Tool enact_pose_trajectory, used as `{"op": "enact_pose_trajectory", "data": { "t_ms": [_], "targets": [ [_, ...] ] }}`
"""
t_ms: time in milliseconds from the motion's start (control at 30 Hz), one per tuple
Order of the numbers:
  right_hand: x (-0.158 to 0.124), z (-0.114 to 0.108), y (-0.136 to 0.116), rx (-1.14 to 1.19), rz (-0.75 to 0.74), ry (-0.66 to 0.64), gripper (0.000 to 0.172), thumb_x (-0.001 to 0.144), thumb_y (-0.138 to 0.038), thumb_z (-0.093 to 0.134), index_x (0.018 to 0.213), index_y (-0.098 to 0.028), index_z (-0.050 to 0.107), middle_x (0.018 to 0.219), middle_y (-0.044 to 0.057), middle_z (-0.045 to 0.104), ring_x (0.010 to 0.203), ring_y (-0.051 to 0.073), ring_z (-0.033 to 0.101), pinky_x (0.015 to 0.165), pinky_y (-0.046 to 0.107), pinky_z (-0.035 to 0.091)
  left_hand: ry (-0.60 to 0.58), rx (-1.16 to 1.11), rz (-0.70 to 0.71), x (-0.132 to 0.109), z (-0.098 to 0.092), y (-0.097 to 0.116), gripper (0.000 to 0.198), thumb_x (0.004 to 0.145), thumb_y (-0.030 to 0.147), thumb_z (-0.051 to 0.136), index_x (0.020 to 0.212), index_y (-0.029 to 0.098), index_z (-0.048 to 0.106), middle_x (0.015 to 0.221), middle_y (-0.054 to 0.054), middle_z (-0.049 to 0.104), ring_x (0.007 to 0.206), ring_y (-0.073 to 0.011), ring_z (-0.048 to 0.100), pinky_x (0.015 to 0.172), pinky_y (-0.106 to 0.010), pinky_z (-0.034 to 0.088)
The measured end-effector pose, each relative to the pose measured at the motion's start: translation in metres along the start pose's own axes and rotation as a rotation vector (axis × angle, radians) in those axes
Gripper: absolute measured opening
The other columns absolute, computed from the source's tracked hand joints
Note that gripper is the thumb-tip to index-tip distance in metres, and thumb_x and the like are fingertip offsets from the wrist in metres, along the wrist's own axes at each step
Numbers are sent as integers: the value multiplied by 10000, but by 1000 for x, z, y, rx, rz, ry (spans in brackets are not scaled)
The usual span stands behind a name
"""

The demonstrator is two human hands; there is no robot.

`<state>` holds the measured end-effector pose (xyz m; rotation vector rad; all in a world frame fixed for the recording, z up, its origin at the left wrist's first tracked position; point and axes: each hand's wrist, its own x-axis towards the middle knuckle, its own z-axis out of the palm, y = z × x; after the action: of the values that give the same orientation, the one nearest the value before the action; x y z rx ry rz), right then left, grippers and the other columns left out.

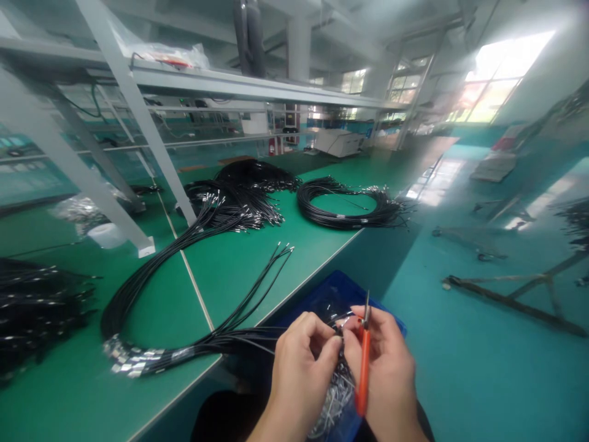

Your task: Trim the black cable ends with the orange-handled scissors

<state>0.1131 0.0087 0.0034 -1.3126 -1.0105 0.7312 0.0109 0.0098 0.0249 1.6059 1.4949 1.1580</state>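
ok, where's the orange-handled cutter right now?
Head view, bottom centre: the orange-handled cutter sits in the right hand, tip pointing up, beside the left hand pinching black wires, over the blue bin.

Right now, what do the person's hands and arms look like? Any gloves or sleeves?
No gloves: the left hand and the right hand are both bare, with no rings showing. The wrists carry no watch or band, and the forearms are bare down to the picture's bottom edge, so no sleeve is in view.
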Motion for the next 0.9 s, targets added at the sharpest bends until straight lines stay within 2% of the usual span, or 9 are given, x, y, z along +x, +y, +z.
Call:
{"op": "enact_pose_trajectory", "data": {
  "t_ms": [167,467,733,900],
  "targets": [
    [-3,2,-8,51,48,15,233,718,-291,660,924,-241,563,757,-1,636,676,158,626,635,253,518,6,16,5,-1,1,0,167,736,144,571,578,182,533,594,14,542,554,-133,512,524,-227,377],
    [-4,1,-7,87,70,-19,226,732,-284,652,929,-246,549,775,-8,630,730,147,627,679,236,525,-6,7,-7,-1,-2,0,160,739,134,566,589,179,533,609,13,541,562,-132,512,533,-228,381],
    [-1,1,4,-26,-8,27,238,728,-314,642,930,-222,559,769,21,656,683,175,650,612,267,540,2,51,12,-1,-1,1,165,742,132,559,584,177,536,605,13,541,569,-134,514,541,-229,372],
    [-3,-2,13,-234,-184,39,209,755,-291,600,949,-216,571,843,62,692,715,202,666,610,285,540,-10,15,-16,-1,-2,-3,163,753,156,563,593,176,538,613,15,541,581,-135,508,551,-229,370]
  ]
}}
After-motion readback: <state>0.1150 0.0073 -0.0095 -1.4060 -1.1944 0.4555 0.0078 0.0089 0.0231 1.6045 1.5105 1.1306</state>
